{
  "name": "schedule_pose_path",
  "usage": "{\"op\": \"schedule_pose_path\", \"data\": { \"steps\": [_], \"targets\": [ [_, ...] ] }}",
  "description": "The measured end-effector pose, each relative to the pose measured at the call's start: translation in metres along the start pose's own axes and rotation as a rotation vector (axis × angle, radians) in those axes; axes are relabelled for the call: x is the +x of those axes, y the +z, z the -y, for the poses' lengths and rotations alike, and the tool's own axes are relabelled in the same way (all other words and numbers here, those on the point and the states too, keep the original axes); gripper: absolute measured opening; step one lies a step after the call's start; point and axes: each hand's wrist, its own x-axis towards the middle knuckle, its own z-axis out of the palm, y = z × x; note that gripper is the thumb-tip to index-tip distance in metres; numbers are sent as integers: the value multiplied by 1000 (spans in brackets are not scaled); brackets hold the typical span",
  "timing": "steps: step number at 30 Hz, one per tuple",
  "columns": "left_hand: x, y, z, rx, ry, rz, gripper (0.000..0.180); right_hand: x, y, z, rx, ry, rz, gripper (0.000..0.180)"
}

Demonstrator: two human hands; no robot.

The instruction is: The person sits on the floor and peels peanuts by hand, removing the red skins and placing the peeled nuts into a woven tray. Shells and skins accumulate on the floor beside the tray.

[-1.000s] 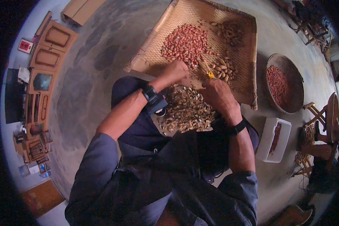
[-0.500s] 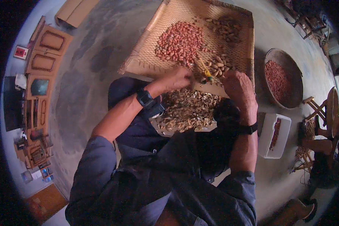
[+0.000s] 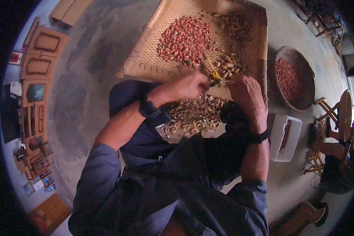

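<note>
Peanut cracker tool (image 3: 215,74), small and yellow-tipped, sits pinched between the closed fingers of the left hand (image 3: 187,85) and the right hand (image 3: 246,96), just at the near edge of the woven tray (image 3: 145,63). Red shelled peanuts (image 3: 185,37) lie at twelve o'clock, empty shells (image 3: 194,116) at six, a round bowl (image 3: 305,78) at three.

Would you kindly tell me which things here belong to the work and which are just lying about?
In use: left hand, right hand, yellow-handled tool, woven tray, shelled peanuts, unshelled peanuts, shells.
Lying about: round basket, white tub, stool.
</note>
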Motion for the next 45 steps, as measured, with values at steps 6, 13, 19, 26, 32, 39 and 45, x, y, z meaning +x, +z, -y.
{"op": "schedule_pose_path", "data": {
  "steps": [6, 13, 19, 26, 32, 39, 45],
  "targets": [
    [2, -79, -13, -780, -233, -546, 17, 2, 54, 28, 4, -163, 74, 15],
    [-13, -94, -13, -901, -270, -605, 20, 21, 97, 54, -28, -225, -91, 11],
    [-12, -95, -20, -933, -260, -572, 19, 31, 130, 48, -55, -255, -56, 6],
    [-19, -98, -22, -944, -236, -547, 23, 37, 130, 54, -179, -309, -29, 8],
    [-20, -99, -22, -928, -227, -554, 23, 40, 123, 60, -61, -361, -54, 5],
    [-21, -101, -15, -937, -249, -587, 20, 19, 110, 67, 306, -479, 257, 16],
    [-22, -101, -16, -947, -235, -580, 20, 45, 103, 71, 181, -383, -29, 14]
  ]
}}
